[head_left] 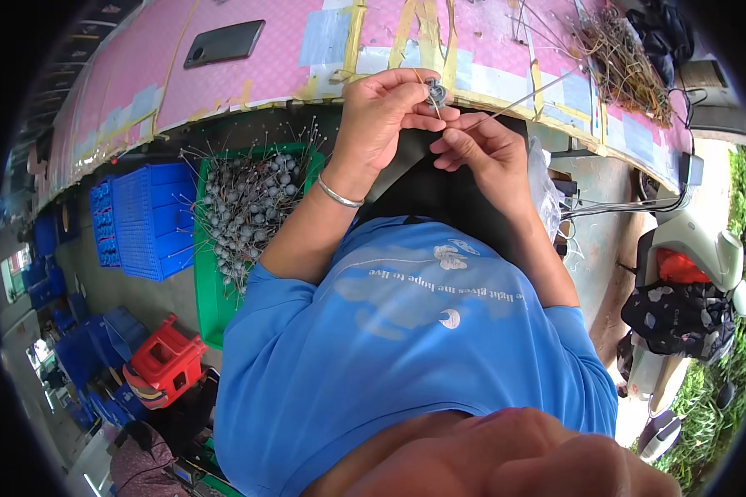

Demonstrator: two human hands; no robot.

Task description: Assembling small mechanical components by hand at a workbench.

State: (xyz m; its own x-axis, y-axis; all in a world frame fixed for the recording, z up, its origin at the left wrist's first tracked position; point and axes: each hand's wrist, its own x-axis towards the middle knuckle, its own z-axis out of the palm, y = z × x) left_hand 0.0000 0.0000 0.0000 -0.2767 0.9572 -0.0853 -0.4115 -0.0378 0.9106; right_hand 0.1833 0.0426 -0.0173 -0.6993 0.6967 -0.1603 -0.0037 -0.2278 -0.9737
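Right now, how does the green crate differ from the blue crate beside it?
The green crate stands open side up and holds a heap of small grey round pieces with thin wire stems; the blue crate shows only its ribbed, slotted face, with no contents in sight. The green crate lies closer to the person's left forearm, the blue one farther to the left. Both are plastic crates under the edge of the pink table.

Daylight is falling on a pink taped table [249, 74] far ahead. Blue crates [145, 219] are standing left; a scooter [688, 273] is standing right on concrete floor [597, 248].
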